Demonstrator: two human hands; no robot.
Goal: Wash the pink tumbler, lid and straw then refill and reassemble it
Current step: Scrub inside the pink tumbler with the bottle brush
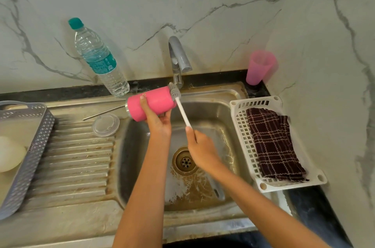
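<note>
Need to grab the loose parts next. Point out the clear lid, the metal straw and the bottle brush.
clear lid (106,125), head view, centre of its top
metal straw (102,113), head view, mid-shaft
bottle brush (183,112), head view, white handle

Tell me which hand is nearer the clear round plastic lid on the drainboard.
Left. The left hand holds the pink tumbler just right of the clear round plastic lid; the right hand, gripping the white bottle brush, is farther right over the steel sink.

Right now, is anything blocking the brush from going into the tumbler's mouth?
Nothing visible. The brush head sits at the open mouth of the pink tumbler, held sideways by the left hand; the right hand holds the handle.
</note>
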